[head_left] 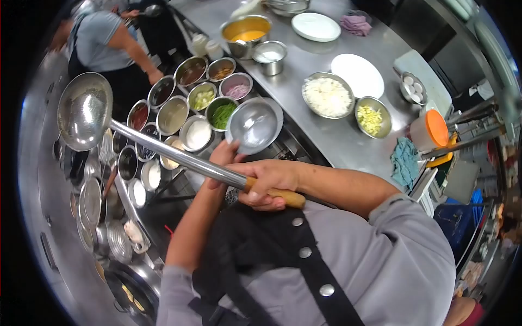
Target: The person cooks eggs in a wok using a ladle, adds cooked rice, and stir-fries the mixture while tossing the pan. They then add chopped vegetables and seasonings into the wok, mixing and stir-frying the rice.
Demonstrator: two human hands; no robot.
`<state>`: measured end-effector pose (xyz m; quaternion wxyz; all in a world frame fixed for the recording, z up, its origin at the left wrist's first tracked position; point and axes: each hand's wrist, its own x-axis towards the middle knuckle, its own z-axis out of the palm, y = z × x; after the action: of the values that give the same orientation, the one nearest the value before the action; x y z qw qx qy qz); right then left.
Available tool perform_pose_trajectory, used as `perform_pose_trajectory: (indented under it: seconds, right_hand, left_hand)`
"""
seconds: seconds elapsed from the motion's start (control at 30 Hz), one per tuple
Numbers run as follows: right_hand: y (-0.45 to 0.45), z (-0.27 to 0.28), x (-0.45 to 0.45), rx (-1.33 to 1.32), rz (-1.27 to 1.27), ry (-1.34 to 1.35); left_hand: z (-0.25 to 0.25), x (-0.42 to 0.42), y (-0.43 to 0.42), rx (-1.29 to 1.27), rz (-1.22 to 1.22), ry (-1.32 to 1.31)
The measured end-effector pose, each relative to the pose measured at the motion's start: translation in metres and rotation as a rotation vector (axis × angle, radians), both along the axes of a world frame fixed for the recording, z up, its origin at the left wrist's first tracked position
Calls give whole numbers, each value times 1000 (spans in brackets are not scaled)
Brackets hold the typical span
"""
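Across the view runs a long steel ladle, its large round bowl at the upper left and its wooden handle end near my chest. My right hand is wrapped round that handle. Beneath the ladle shaft, my left hand grips the near rim of a steel bowl, which is tilted and looks empty. The bowl is beside a container of chopped greens, among rows of steel containers with sauces, a white substance and chopped onion.
On the steel counter stand a bowl of rice, a bowl of yellow pieces, white plates, a pot of orange liquid and an orange-lidded tub. A co-worker's arm reaches toward the containers.
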<state>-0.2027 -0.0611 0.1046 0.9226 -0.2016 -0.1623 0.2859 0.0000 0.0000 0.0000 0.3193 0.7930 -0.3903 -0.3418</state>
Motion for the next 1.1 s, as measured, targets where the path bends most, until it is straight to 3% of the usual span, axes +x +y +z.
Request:
perform_pose_trajectory:
  seconds: [0.03,0.07,0.1,0.17,0.2,0.3,0.37,0.43,0.5,0.57,0.63,0.67,0.8,0.9,0.97,1.03,1.1]
  right_hand:
    - [5,4,-3,-61,-100,-8]
    - [10,8,-6,-123,-199,-10]
    - [-26,11,-82,-104,-226,119]
    - [-37,11,-97,-169,-356,113]
    - [-81,18,-100,-317,-385,80]
    - [-91,25,-118,-354,-438,125]
    - [-92,22,-118,-347,-423,131]
    - [-87,20,-94,-275,-345,191]
    - [-75,12,-65,-245,-242,175]
    - [-54,9,-25,-231,-58,148]
    - [-21,5,20,-247,-16,151]
    - [3,13,46,-286,71,85]
    - [146,43,132,-413,324,-7]
    - [289,76,187,-733,386,-339]
    - [385,77,229,-845,392,-464]
    - [480,71,252,-892,414,-378]
    - [561,52,263,-1071,330,-587]
  left_hand:
    - [6,13,5,27,-25,-25]
    - [2,13,-24,-202,170,461]
    - [-37,-73,-93,-390,405,1087]
    - [-42,-60,-167,-346,534,1127]
    - [-7,-52,-251,-483,439,1155]
    - [12,-59,-290,-381,543,1214]
    - [5,-67,-265,-384,167,988]
    - [8,-84,-157,-248,-85,636]
    - [-36,-79,-72,-290,-167,653]
    - [-75,-55,42,-380,-221,442]
    - [-74,-41,142,-124,259,545]
    - [-67,-30,204,-100,386,457]
    - [-16,-69,431,-401,1138,206]
    - [18,-136,556,-521,1644,-124]
    - [27,-169,607,-558,1814,-253]
    - [36,-183,650,-586,1942,-399]
    - [46,-174,674,-370,1922,-769]
